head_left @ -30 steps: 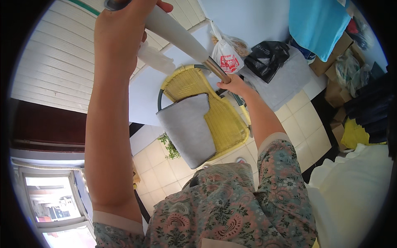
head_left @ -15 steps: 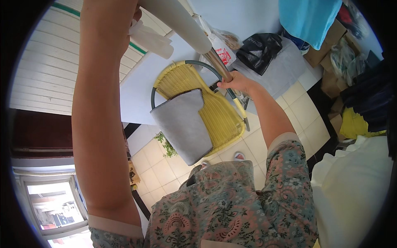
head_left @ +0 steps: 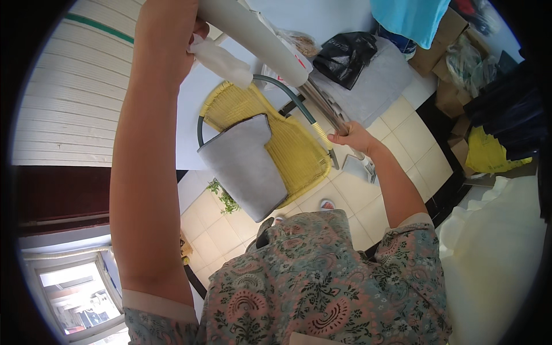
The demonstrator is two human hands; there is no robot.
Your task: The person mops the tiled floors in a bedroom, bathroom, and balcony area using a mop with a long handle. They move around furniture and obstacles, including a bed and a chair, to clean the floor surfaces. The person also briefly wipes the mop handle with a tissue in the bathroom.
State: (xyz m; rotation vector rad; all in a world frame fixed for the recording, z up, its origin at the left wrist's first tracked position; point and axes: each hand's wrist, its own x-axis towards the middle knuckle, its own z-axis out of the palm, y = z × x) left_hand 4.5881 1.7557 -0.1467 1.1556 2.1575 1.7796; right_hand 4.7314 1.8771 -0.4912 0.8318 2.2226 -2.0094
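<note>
A long pole crosses the upper middle, with a thick light-grey upper section and a slimmer metal shaft below it. My right hand is closed around the lower part of that shaft. At the top edge my left hand is raised beside the grey section; its fingers are partly hidden, but a crumpled white cloth or tissue hangs from them. Beyond my right hand, a flat grey piece lies low near the floor; whether it joins the shaft is unclear.
A yellow woven chair with a grey cloth pad stands in front of me. A black plastic bag, cardboard boxes and a blue cloth are at the back right. White ruffled fabric hangs at right; a plant shows behind the pad.
My right hand has moved down and to the right. The grey section reaches further down the shaft, and the white cloth has shifted slightly right. The view has shifted a little.
</note>
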